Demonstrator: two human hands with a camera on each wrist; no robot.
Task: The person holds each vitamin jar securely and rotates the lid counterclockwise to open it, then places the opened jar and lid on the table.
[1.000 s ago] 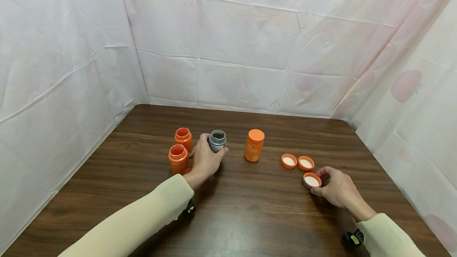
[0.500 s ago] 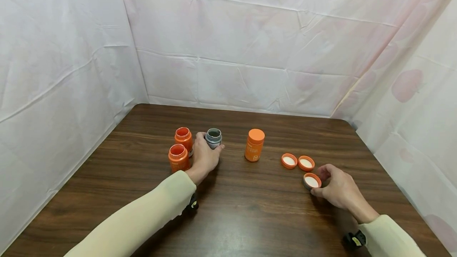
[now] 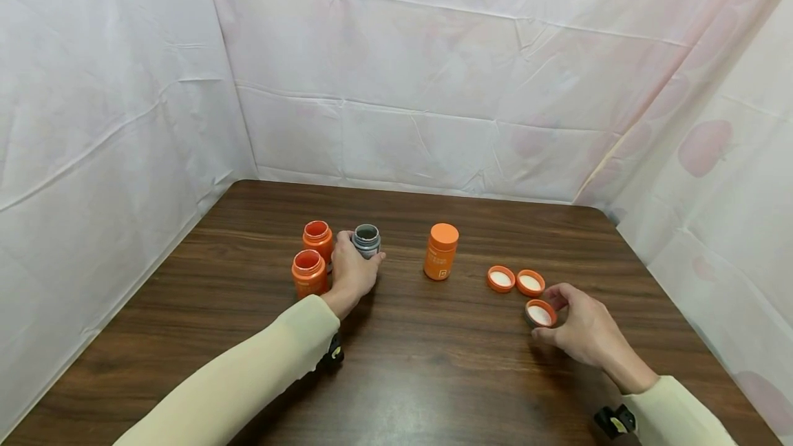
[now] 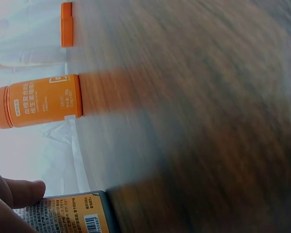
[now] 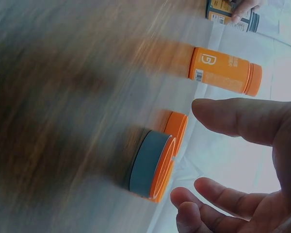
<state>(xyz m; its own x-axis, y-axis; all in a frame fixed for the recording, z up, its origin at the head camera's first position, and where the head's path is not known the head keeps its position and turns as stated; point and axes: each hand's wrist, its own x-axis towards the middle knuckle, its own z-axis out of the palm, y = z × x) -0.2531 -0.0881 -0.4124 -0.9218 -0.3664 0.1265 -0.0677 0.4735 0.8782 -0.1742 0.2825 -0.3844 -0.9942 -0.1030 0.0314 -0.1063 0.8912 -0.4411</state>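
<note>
In the head view my left hand (image 3: 355, 270) grips a lidless grey bottle (image 3: 367, 242), upright, with fingers and thumb on its sides. The left wrist view shows the thumb along this bottle's printed label (image 4: 70, 213). Two lidless orange bottles, a nearer one (image 3: 309, 279) and a farther one (image 3: 318, 239), stand left of that hand. My right hand (image 3: 585, 332) is spread beside a grey-sided cap (image 3: 541, 313) that lies inside-up on the table. In the right wrist view, thumb and fingers are apart from the grey-sided cap (image 5: 148, 162).
A lidded orange bottle (image 3: 441, 253) stands upright mid-table. Two orange caps, one left (image 3: 500, 279) and one right (image 3: 531, 283), lie inside-up behind the grey-sided cap. Pale curtains (image 3: 434, 74) hang around the brown wooden table (image 3: 421, 377).
The left hand and grey bottle have shifted left, closer to the lidless orange bottles. My right thumb and fingers have come away from the grey-sided cap, which stays in place.
</note>
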